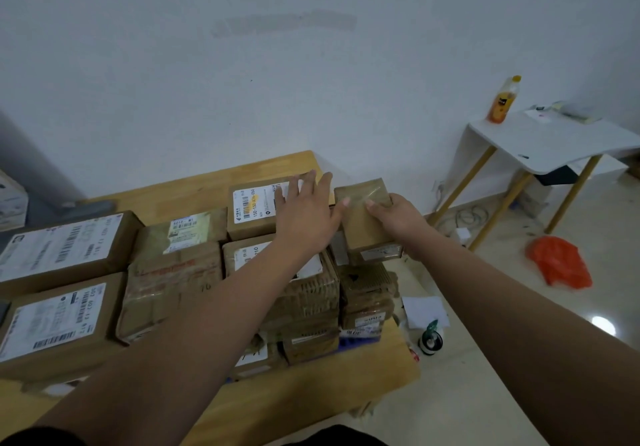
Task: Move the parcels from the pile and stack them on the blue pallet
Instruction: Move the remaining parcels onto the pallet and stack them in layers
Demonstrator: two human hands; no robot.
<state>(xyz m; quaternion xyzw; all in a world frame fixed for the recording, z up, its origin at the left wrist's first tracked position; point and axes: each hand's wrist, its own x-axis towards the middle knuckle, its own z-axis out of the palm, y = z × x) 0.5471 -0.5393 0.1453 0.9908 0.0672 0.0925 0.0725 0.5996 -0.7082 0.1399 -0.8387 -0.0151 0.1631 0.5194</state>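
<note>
Parcels (62, 293) already cover the bench (214, 185) from 9 o'clock to centre, layered over a blue pallet (360, 340) that shows only as a sliver beneath. The left grip (304, 218), fingers straight, lies flat on a labelled box (252, 203) at the stack's 12 o'clock. At its 3 o'clock, the right grip (398, 215) clasps a small parcel (363, 223), seating it on the right-hand column. Much stacking looks done. The pile is out of view, so what remains cannot be told. A side table (554, 140) stands at 2 o'clock.
</note>
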